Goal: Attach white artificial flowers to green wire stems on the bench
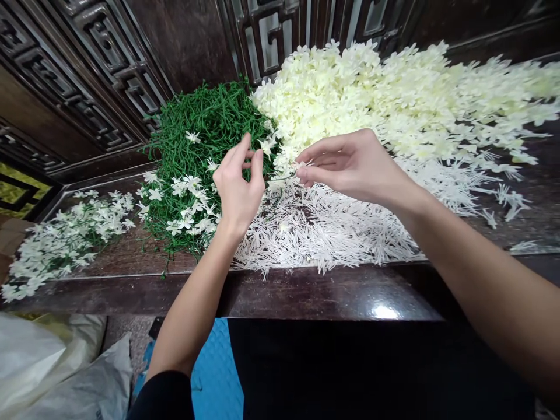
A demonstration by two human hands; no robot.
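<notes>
My right hand [345, 163] pinches a thin green artificial flower stem at its fingertips, over the meeting edge of the flower piles. The small part at the fingertips is partly hidden. My left hand [240, 186] is open, thumb and index finger apart, in front of the pile of green plastic stems [196, 122]. White blossoms [266, 146] show just beyond its thumb. Under and between the hands lie white spiky plastic pieces [324, 227]. Cream petal flowers [332, 99] are heaped behind my right hand. Finished-looking white flowers on green stems [188, 198] lie left of my left wrist.
Another cluster of white flowers [74, 233] lies at the left end of the dark wooden bench [306, 291]. A carved lattice back [118, 58] rises behind. Pale sacks [65, 373] and a blue mat [214, 373] are on the floor below.
</notes>
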